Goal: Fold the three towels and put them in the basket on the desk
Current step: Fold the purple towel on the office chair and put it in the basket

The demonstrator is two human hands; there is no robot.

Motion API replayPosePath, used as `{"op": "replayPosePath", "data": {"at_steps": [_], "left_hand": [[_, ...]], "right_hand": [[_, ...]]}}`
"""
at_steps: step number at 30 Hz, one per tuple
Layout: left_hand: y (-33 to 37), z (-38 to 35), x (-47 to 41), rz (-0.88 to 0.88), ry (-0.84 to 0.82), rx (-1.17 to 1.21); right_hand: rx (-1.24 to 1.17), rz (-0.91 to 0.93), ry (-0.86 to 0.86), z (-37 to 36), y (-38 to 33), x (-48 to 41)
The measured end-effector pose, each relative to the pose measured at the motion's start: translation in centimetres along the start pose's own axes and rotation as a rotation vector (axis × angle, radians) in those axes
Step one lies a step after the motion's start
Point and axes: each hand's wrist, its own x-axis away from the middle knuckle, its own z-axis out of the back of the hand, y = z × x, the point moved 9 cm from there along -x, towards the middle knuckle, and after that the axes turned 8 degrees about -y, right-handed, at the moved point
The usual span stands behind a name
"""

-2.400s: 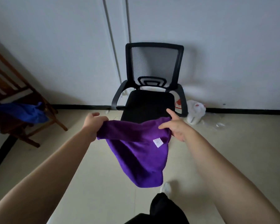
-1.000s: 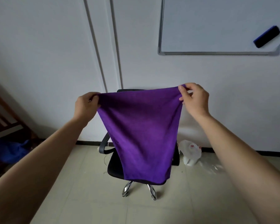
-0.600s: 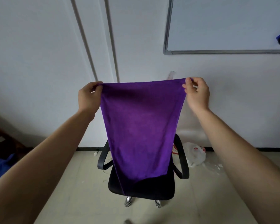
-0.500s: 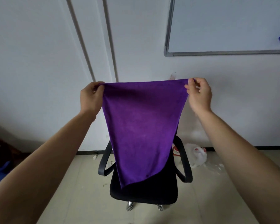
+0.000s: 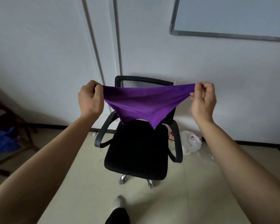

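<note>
I hold a purple towel stretched between both hands in front of me, above a black office chair. My left hand pinches its left top corner and my right hand pinches its right top corner. The towel sags in the middle and its lower edge swings up, ending in a point just over the chair seat. A blue towel lies on a wooden chair at the far left. No basket or desk is in view.
The black office chair stands against the white wall straight ahead. A wooden chair is at the left edge. A white plastic bag lies on the floor right of the office chair. A whiteboard hangs upper right.
The towel hung full length from my raised hands a moment ago. Now its lower part has swung up and it looks short and sagging. The view has tilted down, showing the chair seat and floor.
</note>
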Motion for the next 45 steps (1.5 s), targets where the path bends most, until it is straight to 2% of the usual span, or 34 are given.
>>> {"op": "replayPosePath", "data": {"at_steps": [4,9,16,22,28,35,41,45], "left_hand": [[-3.7,0.2,8.5,0.063,0.054,-0.099],[-9.2,-0.6,18.7,0.187,0.039,-0.279],[-18.0,-2.7,29.5,0.423,-0.243,-0.581],[-23.8,-4.1,33.5,0.611,-0.404,-0.67],[-26.8,-5.2,30.3,0.677,-0.442,-0.62],[-32.5,-9.0,18.5,0.726,-0.33,-0.408],[-40.9,-16.7,7.0,0.687,-0.331,-0.358],[-47.6,-22.4,1.1,0.667,-0.369,-0.421]], "right_hand": [[0.037,-0.043,-0.055,2.2,4.0,6.4],[0.081,-0.164,-0.235,3.0,11.0,15.0],[0.257,-0.458,-0.558,3.2,22.4,26.9],[0.328,-0.642,-0.666,4.1,27.5,31.9],[0.381,-0.637,-0.682,1.4,28.2,28.6],[0.437,-0.566,-0.667,-7.3,31.0,19.7],[0.472,-0.562,-0.582,-16.6,38.2,11.0],[0.638,-0.527,-0.558,-21.4,44.6,6.4]]}}
